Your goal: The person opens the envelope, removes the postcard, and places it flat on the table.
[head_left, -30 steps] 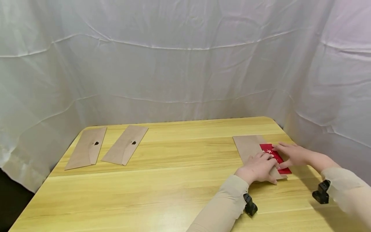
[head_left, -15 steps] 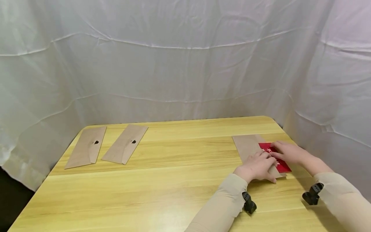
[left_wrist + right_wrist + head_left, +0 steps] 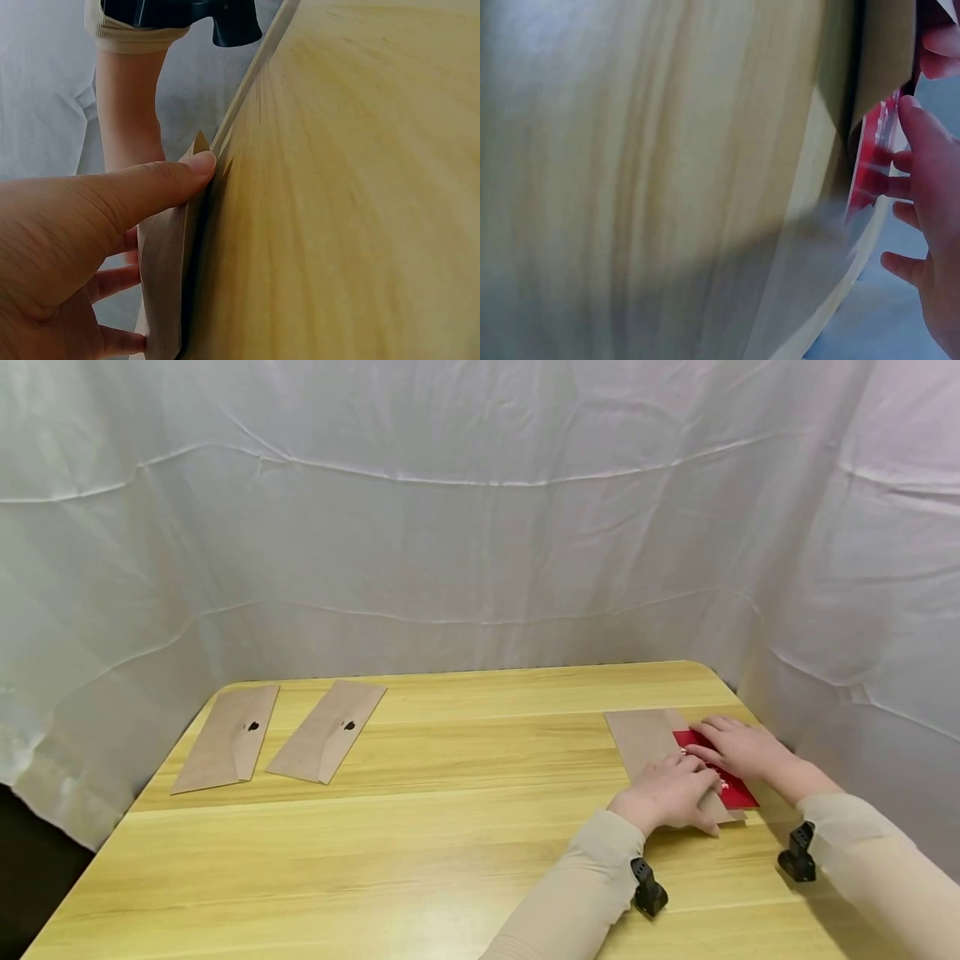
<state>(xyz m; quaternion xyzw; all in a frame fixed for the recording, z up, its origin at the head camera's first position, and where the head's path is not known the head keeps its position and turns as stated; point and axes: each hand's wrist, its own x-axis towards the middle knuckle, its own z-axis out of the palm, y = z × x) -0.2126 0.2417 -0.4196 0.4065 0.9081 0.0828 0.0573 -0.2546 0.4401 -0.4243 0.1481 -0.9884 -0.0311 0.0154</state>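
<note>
A brown paper envelope point(image 3: 636, 733) lies at the right of the table, its flap side toward the right. Partly inside its mouth is a red envelope point(image 3: 741, 795) with pale characters. My left hand point(image 3: 667, 793) holds the brown envelope at the mouth, fingers bent over the top and thumb at the near edge, as the left wrist view shows on the brown paper point(image 3: 161, 277). Over the red envelope lies my right hand point(image 3: 742, 752), its fingers fairly straight and touching it. The right wrist view has the red envelope point(image 3: 866, 165) under those fingertips. The inserted end is hidden.
Two closed brown envelopes, a left one point(image 3: 225, 739) and a right one point(image 3: 326, 735), lie at the far left of the wooden table point(image 3: 375, 860). A white curtain point(image 3: 480, 552) hangs behind the table and along both sides.
My right hand has shifted left and away from me over the red envelope, covering more of its characters. The left hand has stayed in place.
</note>
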